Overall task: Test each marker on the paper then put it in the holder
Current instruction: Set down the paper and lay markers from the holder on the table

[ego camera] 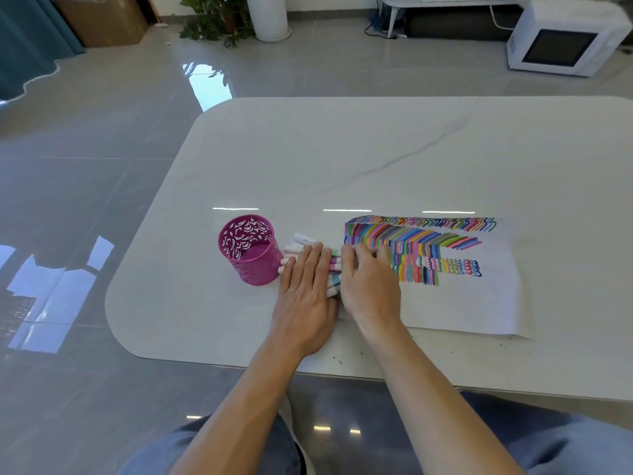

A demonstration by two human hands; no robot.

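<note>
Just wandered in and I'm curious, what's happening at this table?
A person sits at a white table with a pile of markers lying between a pink holder and a paper covered in colourful test strokes. The left hand rests flat on the pile. The right hand curls its fingers over it, but whether it grips one is hidden. The holder looks empty.

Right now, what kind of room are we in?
Probably a home living or dining room: there's a white marble-look table, a white microwave oven beyond it, and a leafy green potted plant on the glossy grey tiled floor.
</note>
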